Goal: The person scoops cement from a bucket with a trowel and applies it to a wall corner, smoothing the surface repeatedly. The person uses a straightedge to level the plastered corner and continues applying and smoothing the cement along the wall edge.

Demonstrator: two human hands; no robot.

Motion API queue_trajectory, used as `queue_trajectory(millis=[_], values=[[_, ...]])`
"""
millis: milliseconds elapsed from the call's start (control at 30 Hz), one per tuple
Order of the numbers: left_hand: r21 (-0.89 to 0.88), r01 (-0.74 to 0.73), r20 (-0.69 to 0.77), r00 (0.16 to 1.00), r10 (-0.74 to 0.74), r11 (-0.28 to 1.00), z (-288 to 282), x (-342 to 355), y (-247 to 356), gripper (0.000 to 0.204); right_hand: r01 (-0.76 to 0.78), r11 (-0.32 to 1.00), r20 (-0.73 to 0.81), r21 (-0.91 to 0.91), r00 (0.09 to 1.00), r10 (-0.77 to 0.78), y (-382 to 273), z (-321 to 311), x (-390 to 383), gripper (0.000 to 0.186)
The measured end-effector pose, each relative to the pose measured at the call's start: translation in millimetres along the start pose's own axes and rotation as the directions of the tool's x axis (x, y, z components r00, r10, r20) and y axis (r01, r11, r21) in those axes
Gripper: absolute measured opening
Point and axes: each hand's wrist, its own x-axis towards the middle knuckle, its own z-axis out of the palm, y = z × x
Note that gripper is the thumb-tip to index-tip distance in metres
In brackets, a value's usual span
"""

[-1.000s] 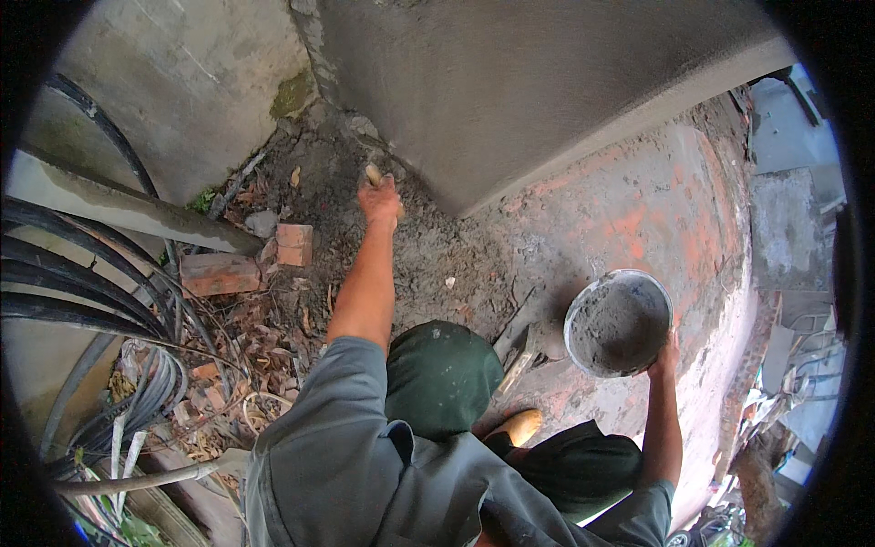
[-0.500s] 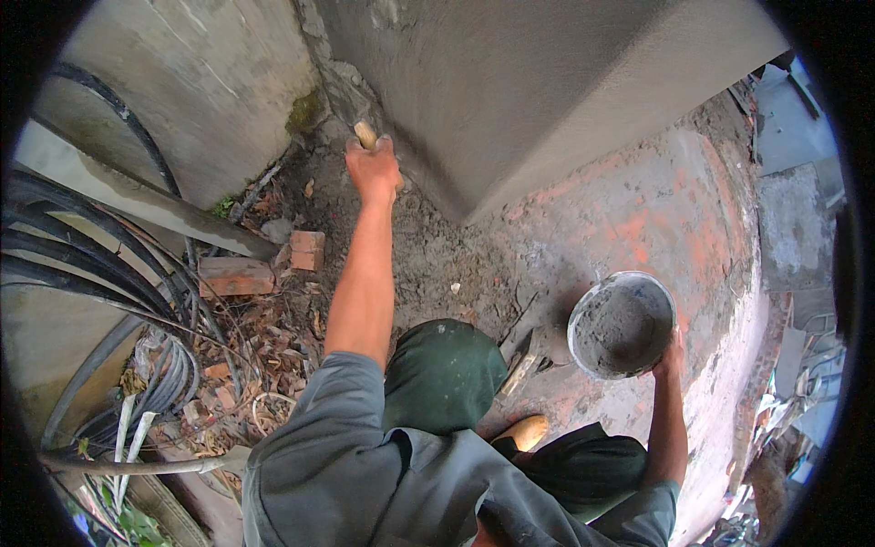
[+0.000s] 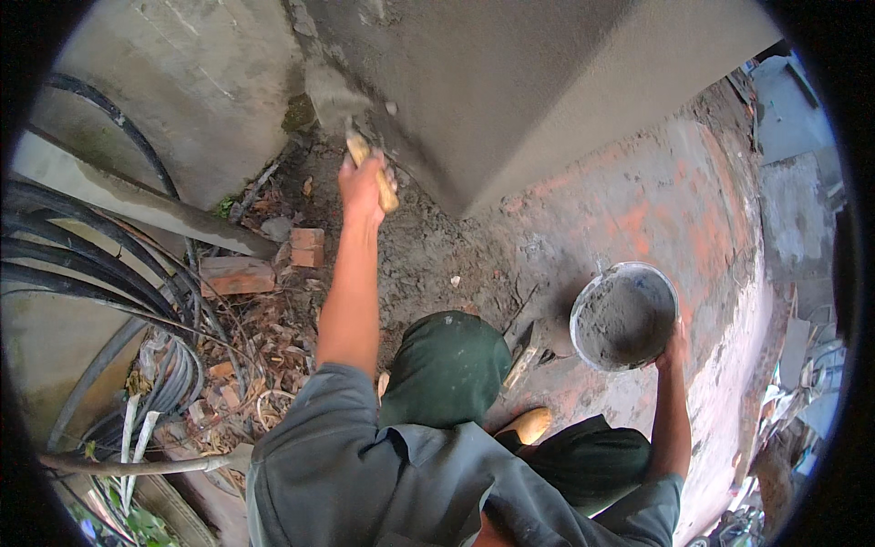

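My left hand (image 3: 361, 190) is closed round the wooden handle of a trowel (image 3: 372, 173) at the foot of the wall corner. The trowel's blade points away from me toward the joint, and its outline is hard to make out against the grey mortar. At the right, my right hand (image 3: 674, 345) grips the rim of a round bucket (image 3: 659, 289). Grey mortar (image 3: 620, 319) fills much of that bucket. Beyond the trowel rises a smooth grey rendered wall (image 3: 474, 100) with a sharp corner edge.
Another wooden-handled tool (image 3: 521, 365) lies on the ground between my knees and the bucket. Two broken bricks (image 3: 239, 275) and rubble sit to the left, beside thick black cables (image 3: 91, 264) and a slanting pipe (image 3: 137, 196). An older wall (image 3: 182, 100) stands far left.
My left hand has turned and drawn slightly left and nearer, showing more of the trowel handle. The bucket in my right hand has shifted a little up the picture.
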Motion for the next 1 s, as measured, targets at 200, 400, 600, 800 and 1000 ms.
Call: queue_trajectory(millis=[200,400,600,800,1000], values=[[-0.013,0.221,-0.109,0.969,-0.221,0.975,-68,-12,-105,0.015,-0.056,0.998,-0.079,0.014,0.995,0.057,-1,-3,1,0.052],[0.024,0.378,-0.195,0.910,-0.367,0.925,-75,7,-156,0.018,-0.043,0.999,-0.075,0.004,0.996,0.043,0,-5,-2,0.056],[0.188,0.331,-0.321,0.911,-0.260,0.925,-31,18,-138,0.023,-0.029,0.998,-0.096,-0.048,0.995,0.025,-1,-3,-5,0.058],[0.246,0.141,-0.225,0.971,-0.085,0.959,17,-2,-72,0.032,0.058,0.996,0.000,-0.062,0.998,-0.058,0,1,-2,0.050],[0.299,-0.144,-0.119,0.975,0.187,0.943,76,-25,10,0.029,0.045,0.997,0.067,-0.060,0.997,-0.041,-1,-6,6,0.045]])
